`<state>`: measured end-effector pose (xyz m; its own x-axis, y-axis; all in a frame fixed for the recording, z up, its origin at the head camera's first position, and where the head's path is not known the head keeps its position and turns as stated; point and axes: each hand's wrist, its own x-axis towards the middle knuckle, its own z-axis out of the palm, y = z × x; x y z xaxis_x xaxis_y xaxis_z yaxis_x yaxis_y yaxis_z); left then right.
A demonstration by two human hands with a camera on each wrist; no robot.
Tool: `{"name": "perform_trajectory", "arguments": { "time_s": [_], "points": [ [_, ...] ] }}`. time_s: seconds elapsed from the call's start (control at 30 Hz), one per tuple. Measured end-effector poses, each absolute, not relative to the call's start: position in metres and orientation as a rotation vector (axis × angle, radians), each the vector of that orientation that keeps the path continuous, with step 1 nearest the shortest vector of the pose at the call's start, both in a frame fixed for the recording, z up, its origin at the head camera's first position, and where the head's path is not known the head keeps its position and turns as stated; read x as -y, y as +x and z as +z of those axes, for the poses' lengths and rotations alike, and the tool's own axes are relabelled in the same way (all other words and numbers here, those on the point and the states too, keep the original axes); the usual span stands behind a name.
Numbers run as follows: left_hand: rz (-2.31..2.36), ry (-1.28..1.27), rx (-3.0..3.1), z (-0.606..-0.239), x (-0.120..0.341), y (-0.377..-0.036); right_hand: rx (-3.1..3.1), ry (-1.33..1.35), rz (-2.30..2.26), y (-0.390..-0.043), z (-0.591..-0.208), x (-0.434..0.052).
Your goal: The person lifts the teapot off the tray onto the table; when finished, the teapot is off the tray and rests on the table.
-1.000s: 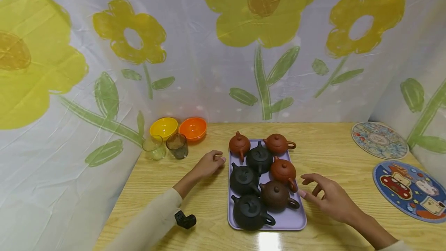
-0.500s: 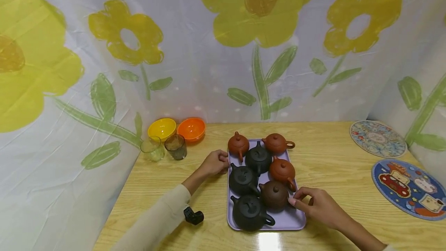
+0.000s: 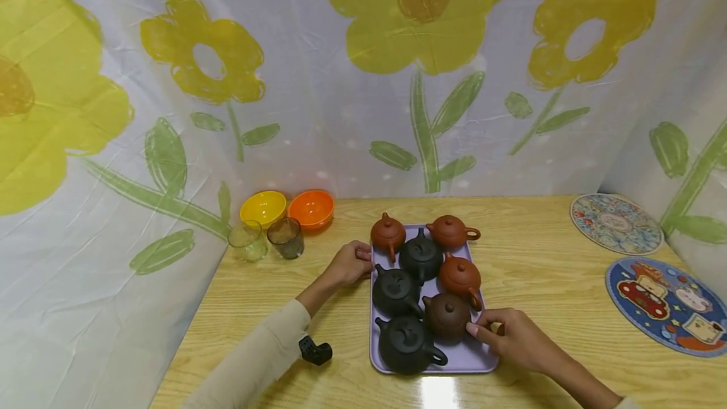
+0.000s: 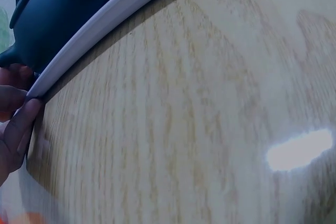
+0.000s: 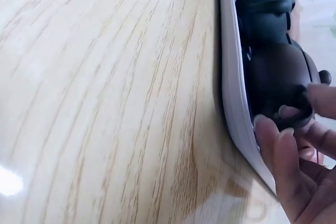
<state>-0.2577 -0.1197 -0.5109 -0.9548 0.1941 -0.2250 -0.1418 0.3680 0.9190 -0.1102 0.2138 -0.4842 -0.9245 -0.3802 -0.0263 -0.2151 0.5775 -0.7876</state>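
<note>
A lilac tray (image 3: 468, 361) carries several small clay teapots. My right hand (image 3: 514, 336) pinches the handle of the dark brown teapot (image 3: 447, 317) at the tray's right side; in the right wrist view a fingertip shows through the loop of its handle (image 5: 294, 116). On the tray's left edge, my left hand (image 3: 349, 264) grips the rim (image 4: 94, 35) between thumb and fingers, close by a black teapot (image 3: 396, 292). Another black teapot (image 3: 406, 343) sits at the near left, and a third black teapot (image 3: 420, 259) farther back. A reddish teapot (image 3: 460, 276) stands just behind the brown one.
Two more reddish teapots, one left (image 3: 388, 232) and one right (image 3: 451, 232), sit at the tray's far end. Back left on the table stand a yellow bowl (image 3: 263, 208), an orange bowl (image 3: 311, 209) and two glasses (image 3: 286, 238). Two round mats (image 3: 670, 305) lie at right.
My left hand has moved right to the tray's edge and taken hold of it. The right hand has come down and left from beside the tray onto the brown teapot's handle.
</note>
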Motion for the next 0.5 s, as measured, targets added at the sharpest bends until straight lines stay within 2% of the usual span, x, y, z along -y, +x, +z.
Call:
{"name": "perform_trajectory", "arguments": {
  "time_s": [0.5],
  "points": [
    [1.588,0.057,-2.407,-0.5117,0.1212,-0.2550,-2.369,-0.340,-1.434,-0.1092,-0.4862,-0.2086]
  ]
}}
